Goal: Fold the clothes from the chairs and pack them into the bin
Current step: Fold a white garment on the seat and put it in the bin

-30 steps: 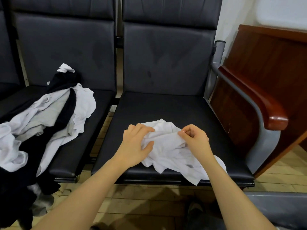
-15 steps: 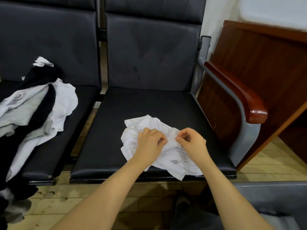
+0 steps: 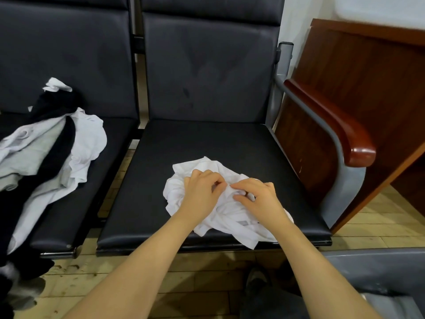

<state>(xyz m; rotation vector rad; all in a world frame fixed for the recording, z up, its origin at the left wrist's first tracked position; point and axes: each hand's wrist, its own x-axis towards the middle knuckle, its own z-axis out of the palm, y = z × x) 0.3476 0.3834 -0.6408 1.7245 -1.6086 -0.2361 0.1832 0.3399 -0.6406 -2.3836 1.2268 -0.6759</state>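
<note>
- Crumpled white cotton garment [image 3: 232,217] sits on the front half of the right-hand black padded leather chair seat [image 3: 207,143], bunched up, nothing flat about it.
- Its long axis runs on a diagonal, from the far-left corner near the middle of the seat down to the near-right, where a loose flap reaches the front edge of the cushion.
- Left hand [image 3: 202,192] is on top of the bundle, fingers curled in tight, pinching a ridge of cloth at the middle.
- Right hand [image 3: 259,199] is right beside it, fingers bent and narrow, thumb and forefinger nipping the same ridge; the two hands' fingertips nearly touch.
- Both bare forearms come in from the bottom of the view, converging on the garment.
- On the left chair lies a tangled heap of white, grey and black clothes [image 3: 46,157], spilling over the front edge toward the wooden plank floor [image 3: 195,272].
- A reddish-brown wooden armrest [image 3: 333,125] on a grey metal frame borders the right chair, with a dark wooden cabinet panel [image 3: 368,77] behind it.
- Low at the right corner, the grey rim of a plastic bin [image 3: 379,268] shows, well apart from the garment.
</note>
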